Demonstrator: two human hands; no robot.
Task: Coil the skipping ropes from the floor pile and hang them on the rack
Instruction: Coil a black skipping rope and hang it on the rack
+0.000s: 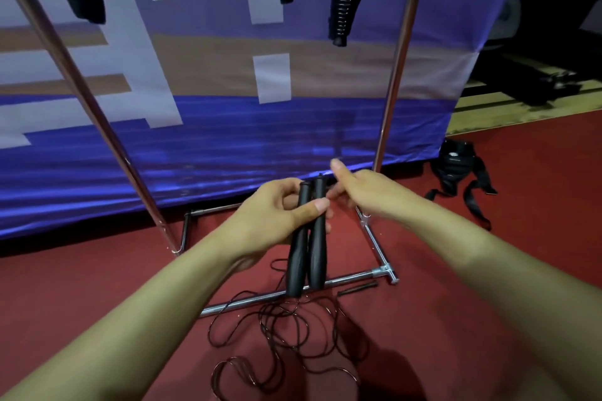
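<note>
Head-worn wide-angle view — looking forward and down.

A single camera at the person's head faces the rack (395, 75) and blue backdrop (228, 127), tilted toward the red floor (488, 270) — both forearms reach in from the lower edge, close to the lens, straight lines bowing near the edges.

Under me I see red floor (97, 296) — the rack's chrome base bars (374, 238) rest on it, loose dark rope loops (286, 332) sprawl across one bar, a black strapped bag (456, 169) well right.
</note>
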